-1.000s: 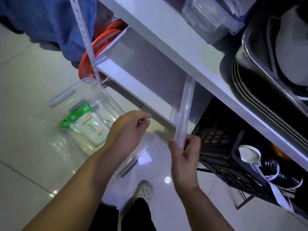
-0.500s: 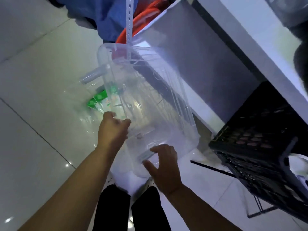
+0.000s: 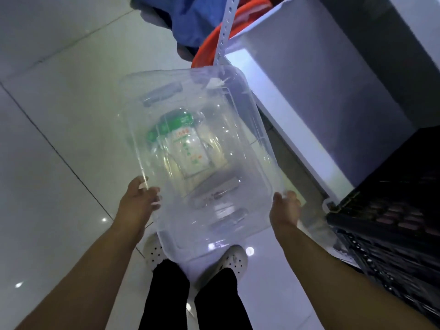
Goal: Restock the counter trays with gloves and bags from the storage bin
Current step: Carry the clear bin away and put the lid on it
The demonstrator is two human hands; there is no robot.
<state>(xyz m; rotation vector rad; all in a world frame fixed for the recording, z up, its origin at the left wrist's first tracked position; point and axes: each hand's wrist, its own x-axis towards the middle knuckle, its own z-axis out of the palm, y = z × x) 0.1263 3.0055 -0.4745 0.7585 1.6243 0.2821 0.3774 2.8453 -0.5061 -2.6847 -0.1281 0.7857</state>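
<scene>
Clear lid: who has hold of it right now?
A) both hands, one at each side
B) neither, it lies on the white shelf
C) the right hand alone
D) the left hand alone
A: the left hand grips the near left edge of the clear lid and the right hand grips its near right edge, so the lid is held up off the floor and not on the shelf.

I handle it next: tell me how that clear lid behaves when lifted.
The clear lid is likely stiff: it spans flat between the left hand and right hand without sagging. Probably light: thin, see-through plastic, gripped only at its edges. Its glossy surface may slip.
</scene>
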